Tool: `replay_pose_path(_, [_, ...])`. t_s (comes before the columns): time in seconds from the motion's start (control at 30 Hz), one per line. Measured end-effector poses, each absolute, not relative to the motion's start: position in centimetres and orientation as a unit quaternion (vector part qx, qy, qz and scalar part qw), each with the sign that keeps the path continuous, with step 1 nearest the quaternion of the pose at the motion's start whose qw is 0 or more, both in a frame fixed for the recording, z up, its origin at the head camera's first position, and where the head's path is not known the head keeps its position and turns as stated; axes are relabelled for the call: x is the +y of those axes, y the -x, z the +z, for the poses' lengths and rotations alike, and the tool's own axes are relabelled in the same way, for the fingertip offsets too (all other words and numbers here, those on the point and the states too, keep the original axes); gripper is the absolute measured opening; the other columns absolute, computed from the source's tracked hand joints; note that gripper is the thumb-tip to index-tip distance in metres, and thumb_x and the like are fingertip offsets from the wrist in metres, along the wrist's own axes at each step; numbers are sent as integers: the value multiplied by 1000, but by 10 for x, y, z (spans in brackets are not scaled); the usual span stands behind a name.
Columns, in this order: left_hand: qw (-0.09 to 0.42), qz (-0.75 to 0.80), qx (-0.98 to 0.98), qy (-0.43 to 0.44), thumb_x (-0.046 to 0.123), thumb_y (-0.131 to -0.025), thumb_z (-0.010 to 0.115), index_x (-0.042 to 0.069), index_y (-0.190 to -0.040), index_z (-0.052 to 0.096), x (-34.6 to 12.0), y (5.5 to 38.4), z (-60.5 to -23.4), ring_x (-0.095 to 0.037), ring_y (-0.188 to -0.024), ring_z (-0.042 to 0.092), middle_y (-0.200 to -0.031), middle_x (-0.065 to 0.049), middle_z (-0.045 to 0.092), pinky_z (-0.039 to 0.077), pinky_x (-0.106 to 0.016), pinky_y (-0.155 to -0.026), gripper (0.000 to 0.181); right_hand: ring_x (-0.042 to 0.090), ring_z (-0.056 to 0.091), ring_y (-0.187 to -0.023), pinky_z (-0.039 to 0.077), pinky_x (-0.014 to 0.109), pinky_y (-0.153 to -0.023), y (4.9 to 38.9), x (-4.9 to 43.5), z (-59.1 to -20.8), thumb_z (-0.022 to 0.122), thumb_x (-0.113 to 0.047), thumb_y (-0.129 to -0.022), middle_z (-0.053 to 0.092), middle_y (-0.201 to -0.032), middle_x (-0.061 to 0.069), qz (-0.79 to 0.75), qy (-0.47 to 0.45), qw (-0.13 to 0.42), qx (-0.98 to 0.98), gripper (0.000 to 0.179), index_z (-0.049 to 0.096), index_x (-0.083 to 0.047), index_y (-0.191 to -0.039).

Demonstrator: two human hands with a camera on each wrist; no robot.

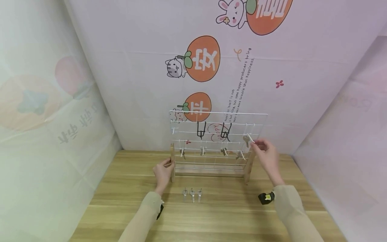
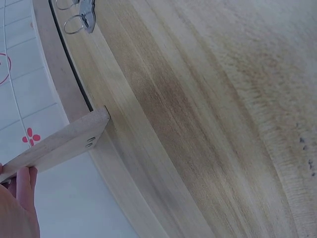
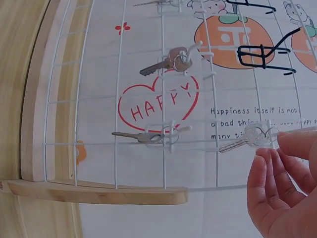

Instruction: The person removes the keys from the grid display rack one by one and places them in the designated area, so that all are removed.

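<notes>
A white wire grid rack with wooden side posts stands on the table. My left hand grips its left wooden post, thumb and fingers on either face. At the rack's upper right, my right hand pinches the ring of a silver key at a white hook. Several other keys hang from hooks along a lower row, one of them a key with a rounded head. Three loose keys with rings lie side by side on the table before the rack.
Two black wire hooks are fixed on the grid's upper part. The wood-grain table runs up to a printed cloth backdrop. White cloth walls flank both sides. A wooden base bar joins the posts.
</notes>
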State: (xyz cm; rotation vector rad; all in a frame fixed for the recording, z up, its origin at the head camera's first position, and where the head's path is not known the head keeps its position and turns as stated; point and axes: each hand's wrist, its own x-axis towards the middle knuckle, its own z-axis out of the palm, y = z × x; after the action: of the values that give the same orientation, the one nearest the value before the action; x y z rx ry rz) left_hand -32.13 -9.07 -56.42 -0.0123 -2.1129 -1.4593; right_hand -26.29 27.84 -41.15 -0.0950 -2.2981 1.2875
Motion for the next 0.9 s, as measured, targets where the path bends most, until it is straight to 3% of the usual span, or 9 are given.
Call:
replay_pose_path(0.47, [283, -548, -787, 7, -2, -81, 76, -5, -101, 74, -91, 322, -564, -37, -79, 76, -95, -24, 75, 65, -38, -66, 21, -18, 51, -78, 46, -2, -69, 276, 279, -404, 65, -19, -96, 70, -119, 22, 443, 45, 237, -863, 30, 65, 0, -119])
replay_pose_path(0.9, [277, -551, -787, 5, 0, -82, 75, -5, -100, 74, -91, 320, -563, -37, -79, 76, -95, -24, 75, 65, -34, -66, 19, -13, 53, -75, 49, 2, -65, 285, 273, -402, 67, -20, -95, 72, -116, 20, 456, 78, 221, -859, 30, 65, -2, -118])
